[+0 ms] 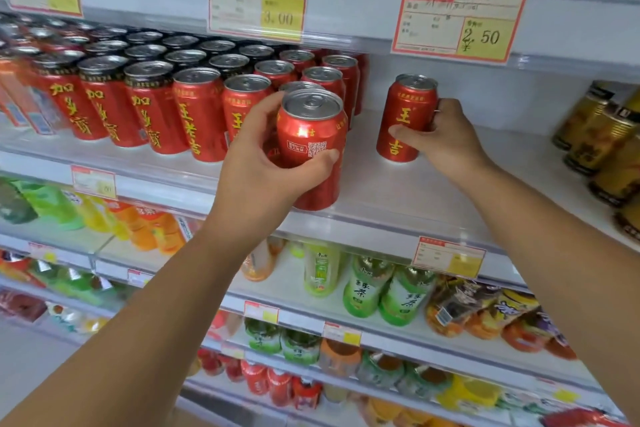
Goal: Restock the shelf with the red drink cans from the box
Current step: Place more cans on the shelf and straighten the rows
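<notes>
Red drink cans [156,97] stand in many tight rows on the left part of a long white shelf [450,191]. The right part of that shelf is mostly bare. Lower shelves hold green bottles [388,291] and orange bottles [152,232].

The left hand [270,156] grips a red can, the near can [311,149], at the front edge of the shelf, just beside the last row. The fingers wrap round the back of it and the thumb presses on the front, under a small white code square. The near can leans a little. I cannot tell if its bottom touches the shelf.

The right hand [446,135] grips the far can [405,118]. This one stands straight up on the bare part of the shelf, apart from the rows. The thumb lies across its front and the fingers curl round its right side.

Gold cans [599,135] stand at the far right of the shelf, well apart from the red ones.

Two price tags hang on the rail above. The 3.00 tag [258,5] is over the rows. The 2.50 tag [457,22] is over the far can.
</notes>
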`<state>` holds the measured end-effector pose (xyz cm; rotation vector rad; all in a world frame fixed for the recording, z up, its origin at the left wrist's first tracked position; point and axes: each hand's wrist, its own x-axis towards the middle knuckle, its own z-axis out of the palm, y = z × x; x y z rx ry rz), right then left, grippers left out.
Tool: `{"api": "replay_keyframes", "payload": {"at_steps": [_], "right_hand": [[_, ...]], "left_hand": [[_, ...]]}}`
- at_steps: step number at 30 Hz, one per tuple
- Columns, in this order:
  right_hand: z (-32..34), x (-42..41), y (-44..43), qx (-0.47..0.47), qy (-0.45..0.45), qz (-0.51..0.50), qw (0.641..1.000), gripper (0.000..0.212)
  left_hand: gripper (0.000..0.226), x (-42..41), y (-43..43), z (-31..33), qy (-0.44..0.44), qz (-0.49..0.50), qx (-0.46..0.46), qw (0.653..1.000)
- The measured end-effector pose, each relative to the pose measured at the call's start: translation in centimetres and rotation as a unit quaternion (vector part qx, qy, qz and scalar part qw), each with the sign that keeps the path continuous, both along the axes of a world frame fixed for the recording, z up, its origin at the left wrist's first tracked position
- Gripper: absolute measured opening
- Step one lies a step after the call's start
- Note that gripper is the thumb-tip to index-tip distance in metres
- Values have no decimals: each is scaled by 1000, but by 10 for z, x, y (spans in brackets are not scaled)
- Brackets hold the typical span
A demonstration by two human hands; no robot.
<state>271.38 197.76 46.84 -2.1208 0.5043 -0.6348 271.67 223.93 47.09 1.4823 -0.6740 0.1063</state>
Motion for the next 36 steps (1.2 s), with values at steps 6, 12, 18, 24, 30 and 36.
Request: {"api": "replay_keyframes", "payload": {"at_steps": [6, 12, 18, 24, 30, 36], "right_hand": [[1, 53, -14, -56, 11, -2, 998, 71], [-6, 90, -28, -45, -24, -21, 998, 64], [-13, 103, -31, -21, -53, -29, 998, 58], [-16, 103, -31, -2, 10, -45, 999, 75], [14, 24, 15, -62, -69, 104, 990, 61], [7, -69, 57, 48, 8, 364, 930, 94]], "left_hand": [[59, 3, -2, -4, -11, -4, -2, 1000], [60, 7, -1, -4, -9, -20, -3, 1000], [66, 6, 0, -5, 9, -31, -5, 999], [63, 0, 0, -1, 29, -23, -10, 999], [64, -9, -2, 6, 57, -11, -8, 998], [63, -19, -30, 5, 45, -44, -10, 998]]}}
